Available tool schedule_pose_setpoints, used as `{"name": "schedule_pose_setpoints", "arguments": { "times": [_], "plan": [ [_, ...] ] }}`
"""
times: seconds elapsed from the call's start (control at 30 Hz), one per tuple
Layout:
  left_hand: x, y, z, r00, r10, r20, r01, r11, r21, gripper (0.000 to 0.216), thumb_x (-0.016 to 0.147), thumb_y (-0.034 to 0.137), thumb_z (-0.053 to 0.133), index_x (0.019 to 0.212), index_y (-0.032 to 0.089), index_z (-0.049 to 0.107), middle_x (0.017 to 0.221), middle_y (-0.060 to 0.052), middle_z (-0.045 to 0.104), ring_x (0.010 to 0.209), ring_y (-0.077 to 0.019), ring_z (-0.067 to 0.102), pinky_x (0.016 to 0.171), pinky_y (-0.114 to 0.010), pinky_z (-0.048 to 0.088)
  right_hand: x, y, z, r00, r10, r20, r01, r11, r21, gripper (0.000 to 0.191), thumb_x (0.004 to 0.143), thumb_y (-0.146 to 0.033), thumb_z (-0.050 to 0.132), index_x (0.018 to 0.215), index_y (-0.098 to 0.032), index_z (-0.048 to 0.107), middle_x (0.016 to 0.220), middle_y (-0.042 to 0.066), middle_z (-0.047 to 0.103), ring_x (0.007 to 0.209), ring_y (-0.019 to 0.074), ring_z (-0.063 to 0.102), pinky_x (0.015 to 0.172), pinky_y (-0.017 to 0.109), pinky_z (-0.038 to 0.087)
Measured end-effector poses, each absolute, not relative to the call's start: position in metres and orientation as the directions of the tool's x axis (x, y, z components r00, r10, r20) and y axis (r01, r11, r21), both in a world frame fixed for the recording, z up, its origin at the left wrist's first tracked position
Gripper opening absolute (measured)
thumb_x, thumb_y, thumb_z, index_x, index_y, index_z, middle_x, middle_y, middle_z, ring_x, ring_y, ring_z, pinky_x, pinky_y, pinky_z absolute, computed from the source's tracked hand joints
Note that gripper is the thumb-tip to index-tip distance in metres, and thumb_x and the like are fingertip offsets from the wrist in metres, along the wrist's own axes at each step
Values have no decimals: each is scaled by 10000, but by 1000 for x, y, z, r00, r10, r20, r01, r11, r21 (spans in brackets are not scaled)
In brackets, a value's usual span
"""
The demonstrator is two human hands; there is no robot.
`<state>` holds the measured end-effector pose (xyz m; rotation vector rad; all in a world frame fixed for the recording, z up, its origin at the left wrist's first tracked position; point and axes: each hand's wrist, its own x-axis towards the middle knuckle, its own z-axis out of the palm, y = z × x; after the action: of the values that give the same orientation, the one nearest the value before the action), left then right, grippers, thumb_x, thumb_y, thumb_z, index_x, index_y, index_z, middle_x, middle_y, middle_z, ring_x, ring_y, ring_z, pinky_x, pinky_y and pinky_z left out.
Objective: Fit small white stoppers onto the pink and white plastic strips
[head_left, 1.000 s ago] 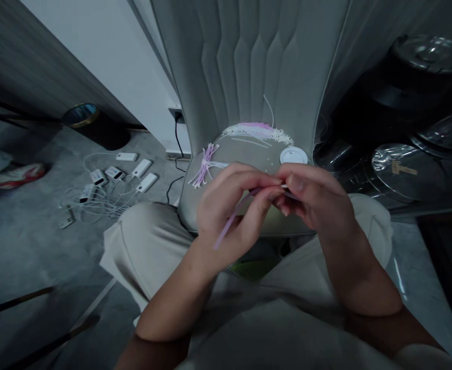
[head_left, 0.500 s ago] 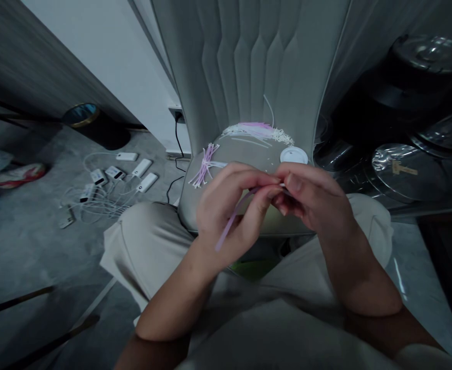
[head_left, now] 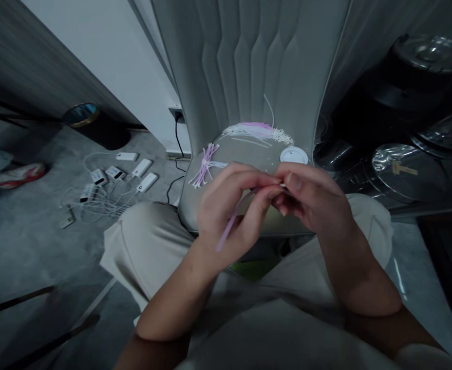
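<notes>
Between the fingertips of my left hand (head_left: 231, 203) is pinched a thin, bendy purple strip (head_left: 229, 226), its loose end hanging across my palm. My right hand (head_left: 316, 195) is closed against the left fingertips, gripping a small white tip (head_left: 283, 185) that seems to belong to the strip; the exact join is hidden by fingers. Beyond them on the chair seat lies a spread bundle of purple strips with white tips (head_left: 203, 167). Farther back, a pile of white and purple strips (head_left: 255, 129) curves along the seat. A round white lid (head_left: 294, 155) sits just past my right hand.
The grey padded chair (head_left: 245, 61) stands in front of my knees. Several white power banks (head_left: 148, 182) with tangled cables (head_left: 106, 200) lie on the floor at left, near a dark bin (head_left: 97, 126). Shiny dark round containers (head_left: 399, 154) stand at right.
Hardly anything differs. The hanging end of the purple strip has shifted very slightly to the right; both hands keep their pinch in the same place.
</notes>
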<state>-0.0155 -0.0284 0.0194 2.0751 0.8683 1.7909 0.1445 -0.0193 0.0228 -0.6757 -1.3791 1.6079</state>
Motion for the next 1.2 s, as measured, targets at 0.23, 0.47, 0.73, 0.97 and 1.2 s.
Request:
{"name": "schedule_pose_setpoints", "arguments": {
  "times": [0.23,0.47,0.73,0.97,1.2],
  "plan": [
    [-15,-30,21,84,596,798,268,-785,558,98,870,114,727,929,190,708,846,-19,716,779,-119,667,710,-263,566,144,-19,23,-446,882,153,-256,37,-966,376,1022,-400,504,718,-195,585,644,-19,528,562,73,456,499,177,390],
    [-16,-27,17,39,590,806,240,-789,566,103,864,103,726,939,174,716,851,-26,712,787,-105,661,723,-246,559,143,-19,23,-464,872,158,-303,11,-953,347,1015,-397,518,748,-194,604,683,-13,554,597,81,489,519,183,399],
    [-15,-27,18,59,571,819,220,-807,548,134,860,80,716,947,181,712,841,-11,717,767,-102,654,714,-238,568,143,-19,23,-431,885,174,-278,53,-959,382,1022,-417,501,726,-201,609,661,-21,558,551,75,490,520,190,427],
    [-16,-27,18,57,569,821,236,-806,543,96,864,95,723,933,160,712,847,-27,717,781,-102,665,735,-223,563,142,-20,22,-412,897,163,-253,59,-966,394,1024,-436,498,728,-202,610,663,-16,559,554,81,496,498,193,418],
    [-16,-28,17,35,584,811,253,-790,559,112,867,113,726,943,194,710,846,-17,720,772,-110,662,720,-250,560,142,-20,23,-446,874,191,-301,55,-952,349,1032,-372,489,751,-190,588,695,-26,559,582,66,507,533,175,423]
  ]
}}
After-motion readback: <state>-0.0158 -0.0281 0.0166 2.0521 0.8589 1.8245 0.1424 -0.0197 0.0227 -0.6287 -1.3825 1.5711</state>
